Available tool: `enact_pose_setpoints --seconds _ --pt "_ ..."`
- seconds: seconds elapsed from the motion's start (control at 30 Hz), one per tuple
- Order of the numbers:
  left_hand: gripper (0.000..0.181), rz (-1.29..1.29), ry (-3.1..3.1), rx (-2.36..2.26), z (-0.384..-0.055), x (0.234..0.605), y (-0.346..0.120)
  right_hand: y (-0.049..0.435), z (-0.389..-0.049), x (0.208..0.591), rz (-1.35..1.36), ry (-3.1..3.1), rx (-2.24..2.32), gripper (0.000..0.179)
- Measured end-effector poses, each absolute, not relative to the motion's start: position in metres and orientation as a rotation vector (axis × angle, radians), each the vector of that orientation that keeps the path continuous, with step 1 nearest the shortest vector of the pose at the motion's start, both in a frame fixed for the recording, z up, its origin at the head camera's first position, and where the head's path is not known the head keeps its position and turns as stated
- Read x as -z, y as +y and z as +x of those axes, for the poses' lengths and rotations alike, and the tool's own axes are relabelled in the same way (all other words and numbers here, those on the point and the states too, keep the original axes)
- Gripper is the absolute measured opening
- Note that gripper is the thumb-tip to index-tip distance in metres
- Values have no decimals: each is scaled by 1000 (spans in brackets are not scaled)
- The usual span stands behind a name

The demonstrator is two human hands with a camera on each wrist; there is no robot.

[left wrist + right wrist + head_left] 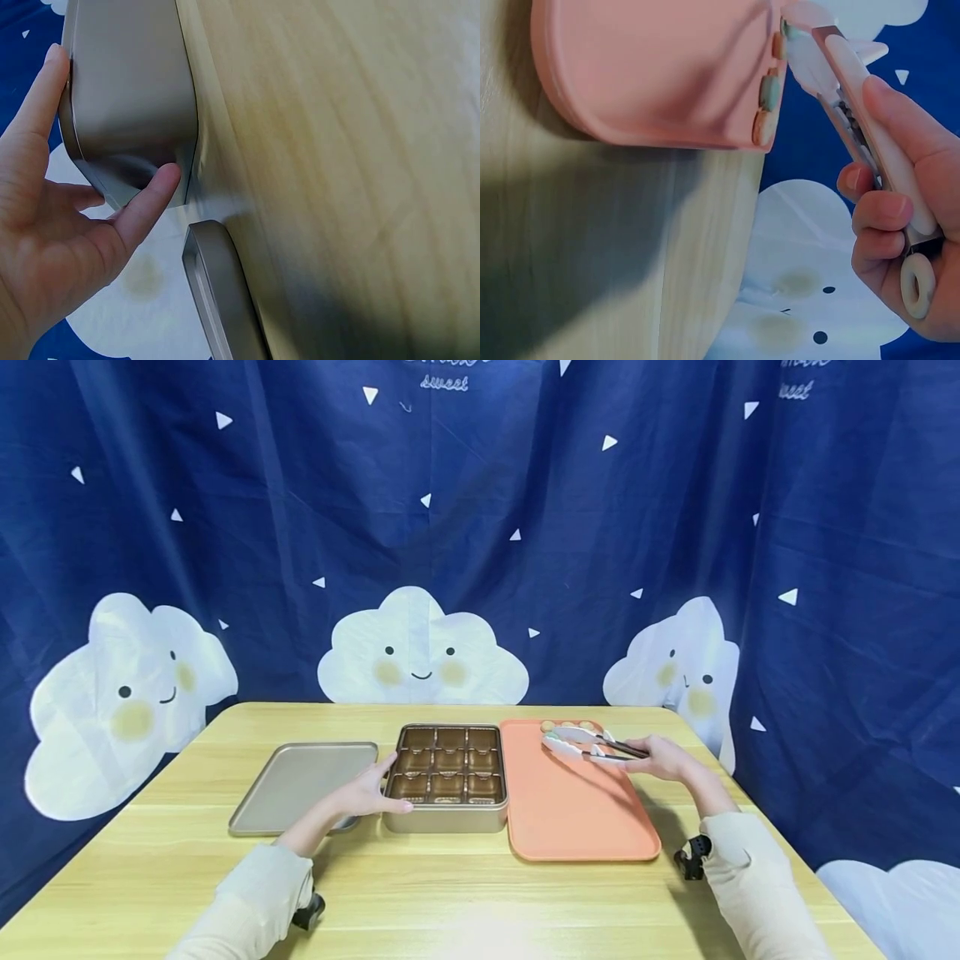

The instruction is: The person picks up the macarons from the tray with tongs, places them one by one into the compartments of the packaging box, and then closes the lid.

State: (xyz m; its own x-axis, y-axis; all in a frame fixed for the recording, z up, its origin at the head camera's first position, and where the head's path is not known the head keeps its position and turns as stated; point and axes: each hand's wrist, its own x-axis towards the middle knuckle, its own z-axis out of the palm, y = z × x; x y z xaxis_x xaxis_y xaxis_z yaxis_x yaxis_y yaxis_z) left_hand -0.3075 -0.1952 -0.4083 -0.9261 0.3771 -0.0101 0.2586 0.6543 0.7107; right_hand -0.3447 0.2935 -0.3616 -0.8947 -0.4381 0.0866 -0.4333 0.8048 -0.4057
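My left hand (363,793) rests against the near left corner of a square bronze baking pan (446,820). In the left wrist view its thumb lies on the pan's wall and a long straight finger touches the rim. The pan has an insert (450,760) of several square compartments. My right hand (660,758) grips a pair of tongs (611,748) with pale scalloped heads, held over the far end of a coral tray (577,810). Small round biscuit-like pieces (763,127), some beige and some green, line the tray's far edge near the tong heads.
A flat bronze lid or sheet (300,781) lies left of the pan, partly behind my left forearm. The coral tray sits right beside the pan. All stand on a wooden table (420,893), with a dark blue cloud-print curtain (450,552) behind it.
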Motion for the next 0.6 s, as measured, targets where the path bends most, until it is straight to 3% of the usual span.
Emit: enact_pose_setpoints --seconds 0.6 --pt "112 480 2698 -1135 -306 408 -193 278 -314 336 -1029 2774 799 55"
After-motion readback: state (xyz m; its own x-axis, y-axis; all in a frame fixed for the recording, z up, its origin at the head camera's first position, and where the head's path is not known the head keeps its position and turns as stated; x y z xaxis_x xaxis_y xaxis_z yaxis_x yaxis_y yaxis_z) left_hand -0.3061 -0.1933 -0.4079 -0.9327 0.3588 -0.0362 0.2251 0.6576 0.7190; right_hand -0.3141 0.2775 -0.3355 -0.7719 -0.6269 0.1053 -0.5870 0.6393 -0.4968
